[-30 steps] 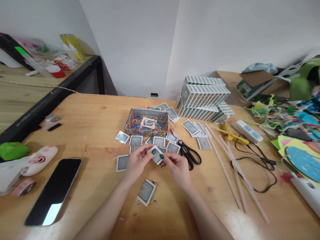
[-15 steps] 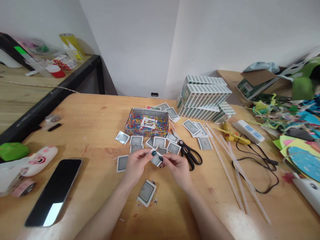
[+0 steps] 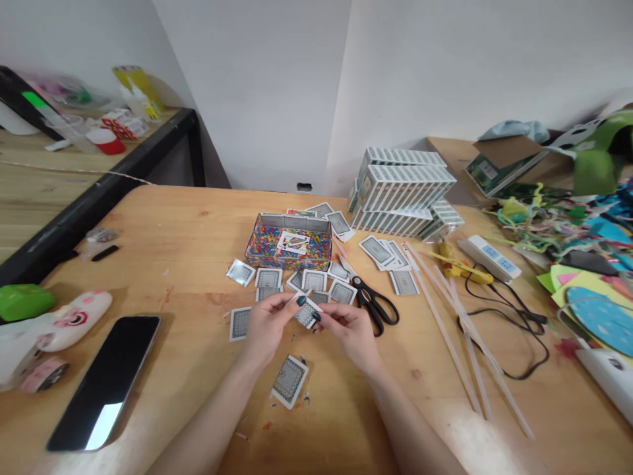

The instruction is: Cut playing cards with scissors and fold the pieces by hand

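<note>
Between my two hands is a patterned playing card (image 3: 306, 315), its back facing up and tilted. My left hand (image 3: 268, 324) pinches its left side, thumb on top. On the other side, the fingers of my right hand (image 3: 349, 330) close on its right edge. Below them a playing card (image 3: 290, 382) lies back up on the table, with small scraps around it. Beyond my hands lie several more cards (image 3: 314, 280), some overlapping. Behind those stands a colourful open box (image 3: 254, 248) with a face card (image 3: 293, 243) in it. Black-handled scissors (image 3: 374, 302) rest right of my right hand.
A phone (image 3: 106, 382) lies at the left beside a white toy (image 3: 82, 320). Stacked card boxes (image 3: 403, 190) stand at the back. To the right are glue sticks (image 3: 457, 336), a yellow glue gun (image 3: 459, 264), a power strip (image 3: 489, 257) and craft scraps.
The card is still held by both hands, its tilt slightly changed. The whole view has shifted a little; nothing was let go or picked up.
</note>
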`<state>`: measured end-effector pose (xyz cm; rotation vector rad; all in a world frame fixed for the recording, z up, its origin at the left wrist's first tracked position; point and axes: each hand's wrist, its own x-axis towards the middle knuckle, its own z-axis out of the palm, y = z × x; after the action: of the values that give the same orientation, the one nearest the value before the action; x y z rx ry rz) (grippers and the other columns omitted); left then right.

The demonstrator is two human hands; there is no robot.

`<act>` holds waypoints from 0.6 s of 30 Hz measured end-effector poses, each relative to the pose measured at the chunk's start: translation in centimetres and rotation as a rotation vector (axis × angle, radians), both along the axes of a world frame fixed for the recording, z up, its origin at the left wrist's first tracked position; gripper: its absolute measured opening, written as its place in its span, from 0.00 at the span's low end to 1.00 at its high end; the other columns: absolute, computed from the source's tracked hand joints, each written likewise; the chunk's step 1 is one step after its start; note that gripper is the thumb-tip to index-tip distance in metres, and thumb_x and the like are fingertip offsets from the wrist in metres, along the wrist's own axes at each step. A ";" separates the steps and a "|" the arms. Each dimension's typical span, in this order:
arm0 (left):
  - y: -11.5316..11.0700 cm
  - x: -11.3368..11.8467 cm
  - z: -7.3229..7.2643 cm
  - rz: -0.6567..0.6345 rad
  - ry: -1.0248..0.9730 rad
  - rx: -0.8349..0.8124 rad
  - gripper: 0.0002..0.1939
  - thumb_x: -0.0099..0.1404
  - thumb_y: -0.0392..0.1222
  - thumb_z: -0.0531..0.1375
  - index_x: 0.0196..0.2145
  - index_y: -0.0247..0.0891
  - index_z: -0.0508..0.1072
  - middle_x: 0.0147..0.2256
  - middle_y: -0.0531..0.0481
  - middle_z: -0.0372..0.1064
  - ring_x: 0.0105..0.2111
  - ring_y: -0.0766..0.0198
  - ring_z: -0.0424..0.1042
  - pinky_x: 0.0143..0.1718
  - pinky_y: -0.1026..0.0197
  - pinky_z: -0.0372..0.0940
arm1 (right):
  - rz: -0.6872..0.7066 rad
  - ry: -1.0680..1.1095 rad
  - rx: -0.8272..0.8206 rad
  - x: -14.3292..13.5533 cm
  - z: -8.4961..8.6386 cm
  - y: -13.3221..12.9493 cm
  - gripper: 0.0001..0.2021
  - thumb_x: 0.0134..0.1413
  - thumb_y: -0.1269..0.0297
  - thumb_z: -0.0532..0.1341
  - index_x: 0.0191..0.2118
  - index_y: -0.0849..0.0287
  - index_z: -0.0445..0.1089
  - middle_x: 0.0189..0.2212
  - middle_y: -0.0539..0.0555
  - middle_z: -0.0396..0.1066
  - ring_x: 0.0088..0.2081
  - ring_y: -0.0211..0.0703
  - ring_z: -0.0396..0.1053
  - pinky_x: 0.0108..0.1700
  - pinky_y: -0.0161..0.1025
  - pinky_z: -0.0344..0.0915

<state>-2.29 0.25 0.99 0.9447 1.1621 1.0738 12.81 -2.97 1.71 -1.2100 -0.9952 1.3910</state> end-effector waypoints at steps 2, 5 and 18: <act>0.0 0.1 0.1 0.006 0.004 0.008 0.10 0.48 0.43 0.65 0.29 0.36 0.76 0.27 0.50 0.74 0.29 0.63 0.70 0.33 0.63 0.64 | 0.012 0.009 -0.002 0.0 0.0 0.0 0.10 0.43 0.59 0.64 0.32 0.59 0.76 0.22 0.52 0.73 0.23 0.39 0.67 0.29 0.37 0.65; 0.0 0.1 0.5 -0.014 0.046 0.032 0.08 0.49 0.42 0.64 0.28 0.36 0.76 0.26 0.51 0.74 0.28 0.64 0.70 0.33 0.64 0.63 | 0.012 -0.010 -0.012 -0.1 -0.1 0.0 0.09 0.43 0.60 0.64 0.30 0.60 0.75 0.21 0.51 0.72 0.22 0.39 0.67 0.28 0.36 0.64; -0.1 -0.9 1.8 -0.479 0.506 0.295 0.05 0.55 0.37 0.57 0.26 0.37 0.73 0.26 0.52 0.71 0.28 0.64 0.67 0.30 0.65 0.60 | 0.234 -0.525 0.119 0.4 -0.1 -0.4 0.06 0.46 0.69 0.58 0.21 0.59 0.66 0.17 0.47 0.61 0.20 0.35 0.57 0.22 0.31 0.52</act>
<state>-3.21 0.17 2.76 1.6980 1.1035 0.6359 13.20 -3.34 1.60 -1.4373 -1.6040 1.1865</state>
